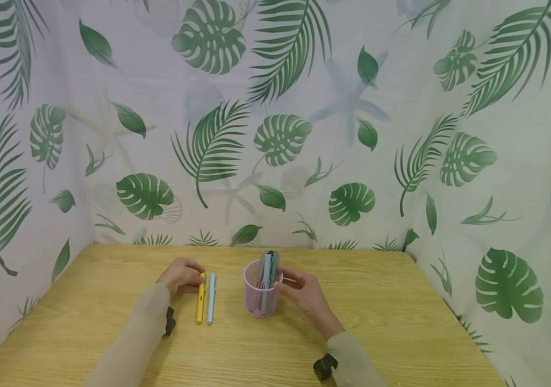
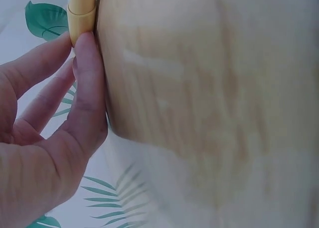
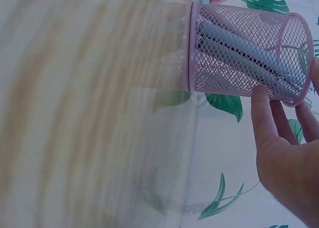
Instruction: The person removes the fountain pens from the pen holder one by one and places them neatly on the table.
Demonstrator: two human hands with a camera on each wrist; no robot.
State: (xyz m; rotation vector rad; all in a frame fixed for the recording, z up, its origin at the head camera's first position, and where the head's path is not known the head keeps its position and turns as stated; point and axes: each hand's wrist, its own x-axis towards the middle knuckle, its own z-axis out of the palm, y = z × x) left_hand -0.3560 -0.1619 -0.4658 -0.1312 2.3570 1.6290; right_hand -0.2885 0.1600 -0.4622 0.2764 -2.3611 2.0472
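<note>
My left hand (image 1: 184, 275) pinches the far end of a yellow pen (image 1: 200, 303) lying on the table. The left wrist view shows the thumb and fingertips at the tip of this pen (image 2: 81, 11). Just right of it, a light blue pen (image 1: 211, 301) lies roughly parallel. A pink mesh pen holder (image 1: 251, 303) stands upright with several pens (image 1: 267, 269) in it, grey, light blue and dark green. My right hand (image 1: 306, 295) holds the holder's right side near the rim. In the right wrist view, its fingers touch the mesh (image 3: 239, 81) below the rim.
The wood-grain table (image 1: 381, 317) extends around both hands. White cloth with green leaf prints (image 1: 285, 215) hangs behind the table and along its two sides. Each wrist wears a black strap device, such as the right one (image 1: 325, 366).
</note>
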